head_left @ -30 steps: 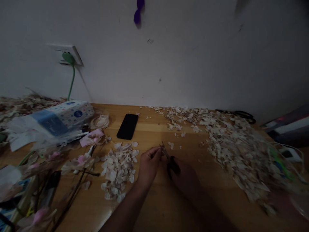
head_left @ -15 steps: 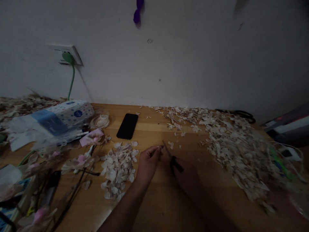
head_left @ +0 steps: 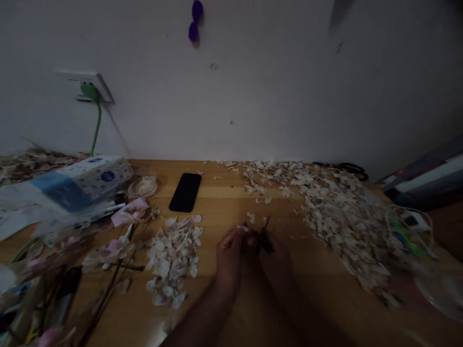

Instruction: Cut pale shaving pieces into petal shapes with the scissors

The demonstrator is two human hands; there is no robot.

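Note:
My left hand [head_left: 230, 258] is closed in a pinch on a small pale piece [head_left: 241, 228] at its fingertips, low over the wooden table [head_left: 224, 193]. My right hand [head_left: 277, 262] is wrapped round small dark scissors [head_left: 263, 237], whose blades point up and away beside the pale piece. The two hands almost touch. A small heap of pale petal-like pieces [head_left: 172, 253] lies just left of my left hand. The light is dim and the fingers are blurred.
A black phone [head_left: 185, 192] lies behind the small heap. A large spread of pale scraps [head_left: 336, 212] covers the table's right side. A tissue pack [head_left: 77, 180], artificial pink flowers [head_left: 108, 250] and stems clutter the left. A wall socket [head_left: 85, 86] holds a green cable.
The view shifted a little left and down. Both hands drew closer together, and the scissors swung from tilting left to pointing nearly upright next to the pinched piece.

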